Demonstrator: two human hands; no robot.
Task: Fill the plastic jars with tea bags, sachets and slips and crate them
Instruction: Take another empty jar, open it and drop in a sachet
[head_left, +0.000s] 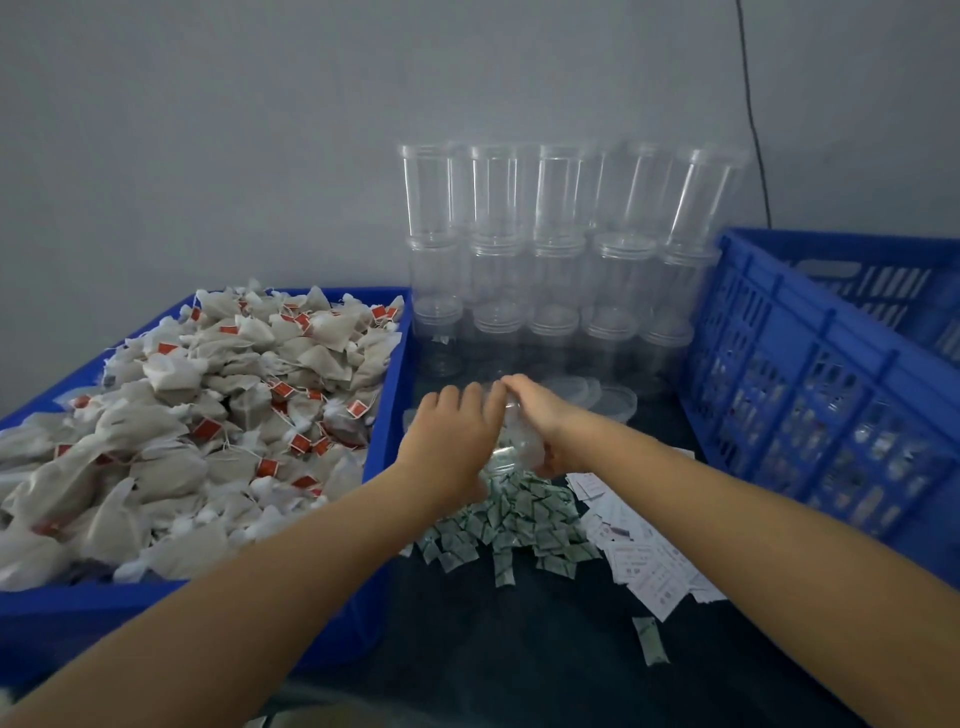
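Observation:
A clear plastic jar (511, 441) with tea bags inside stands between my hands on the dark table. My left hand (452, 431) curls round its left side. My right hand (540, 410) grips its top and right side; the blur hides whether a lid is on it. A blue bin (389, 395) at the left is heaped with beige tea bags (208, 415) bearing red tags. Small green-white sachets (511, 525) lie piled in front of the jar, with white paper slips (639, 551) to their right.
Empty clear jars (550, 249) are stacked in three tiers against the grey wall. Loose lids (608, 397) lie at their foot. A blue slatted crate (810, 384) at the right holds filled jars. One stray sachet (649, 639) lies nearer me.

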